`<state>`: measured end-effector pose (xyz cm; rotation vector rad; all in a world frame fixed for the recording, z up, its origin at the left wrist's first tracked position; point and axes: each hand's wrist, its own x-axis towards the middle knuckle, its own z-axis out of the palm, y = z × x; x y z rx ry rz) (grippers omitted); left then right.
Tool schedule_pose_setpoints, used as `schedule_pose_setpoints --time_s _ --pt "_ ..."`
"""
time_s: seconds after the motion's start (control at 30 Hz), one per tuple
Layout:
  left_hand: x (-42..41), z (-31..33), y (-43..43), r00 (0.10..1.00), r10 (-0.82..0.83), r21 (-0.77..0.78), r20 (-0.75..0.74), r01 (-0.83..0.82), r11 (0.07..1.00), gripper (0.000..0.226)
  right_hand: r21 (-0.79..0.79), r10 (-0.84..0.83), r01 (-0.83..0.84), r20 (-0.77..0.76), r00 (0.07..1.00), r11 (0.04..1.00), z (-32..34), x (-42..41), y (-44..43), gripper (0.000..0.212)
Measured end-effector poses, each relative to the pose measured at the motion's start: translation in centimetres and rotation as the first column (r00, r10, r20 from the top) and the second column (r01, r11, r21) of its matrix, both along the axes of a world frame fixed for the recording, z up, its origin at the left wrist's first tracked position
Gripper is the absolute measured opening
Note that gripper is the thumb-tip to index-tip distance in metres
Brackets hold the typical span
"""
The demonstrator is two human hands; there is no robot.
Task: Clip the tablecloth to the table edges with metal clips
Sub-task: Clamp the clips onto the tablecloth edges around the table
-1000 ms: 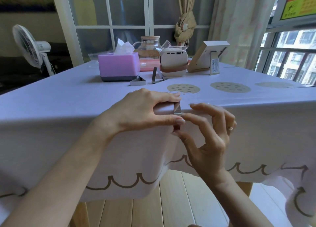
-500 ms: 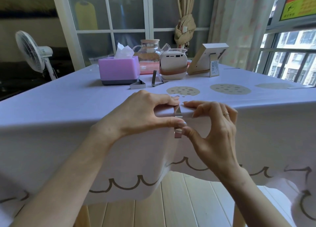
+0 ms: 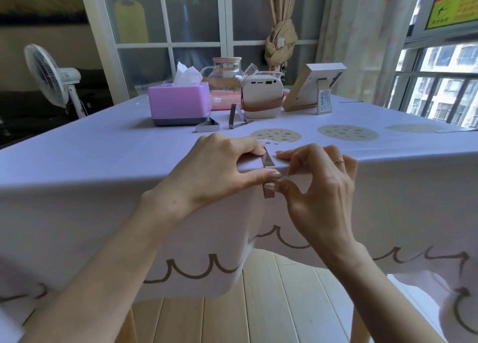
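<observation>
A lilac tablecloth (image 3: 103,161) with a brown scalloped hem covers the table. One metal clip (image 3: 269,162) sits over the near corner, its top arm on the cloth and its lower end (image 3: 269,193) hanging down the front. My left hand (image 3: 217,172) grips the covered corner, index fingertip beside the clip's top arm and thumb across its front. My right hand (image 3: 318,187) is on the clip's right side, with curled fingers on the table top and the thumb against the clip's lower end. Two spare metal clips (image 3: 207,127) (image 3: 236,117) lie farther back on the table.
At the back of the table stand a purple tissue box (image 3: 178,104), a glass jug (image 3: 225,81), a white device (image 3: 261,97) and a photo frame (image 3: 310,89). A white fan (image 3: 51,76) stands on the left. Wooden floor (image 3: 271,304) shows below the cloth.
The clip has gone further onto the corner. My right hand rose from below the edge, so its fingers now rest on the table top. My left hand stayed on the corner.
</observation>
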<state>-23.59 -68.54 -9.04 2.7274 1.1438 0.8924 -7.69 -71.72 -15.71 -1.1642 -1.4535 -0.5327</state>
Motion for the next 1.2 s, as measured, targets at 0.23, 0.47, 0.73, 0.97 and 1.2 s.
schedule_pose_setpoints --time_s 0.23,0.47,0.73,0.97,1.2 --pt "-0.3 0.0 0.3 0.999 -0.017 0.019 -0.05 0.018 1.0 0.039 0.024 -0.046 0.046 -0.016 0.999 0.999 0.2 -0.2 0.5 0.029" --pt "-0.3 -0.1 0.6 0.999 -0.026 0.032 -0.032 0.027 0.999 0.037 -0.061 0.025 -0.023 0.026 0.999 0.998 0.9 0.4 -0.1 0.024" --pt "-0.4 -0.6 1.2 0.997 -0.07 -0.009 0.014 0.07 0.998 0.048 -0.397 0.208 -0.197 -0.017 0.978 0.897 7.4 0.9 2.1 0.015" --pt "-0.4 -0.4 0.9 0.998 -0.063 -0.013 0.017 0.064 0.998 0.054 -0.558 0.302 0.158 0.64 0.706 0.815 11.8 -1.2 11.0 0.071" --pt "-0.5 -0.5 1.3 0.999 -0.039 -0.01 -0.004 0.039 0.999 0.051 -0.531 0.217 0.233 0.651 0.727 0.815 11.1 -0.5 12.4 0.032"
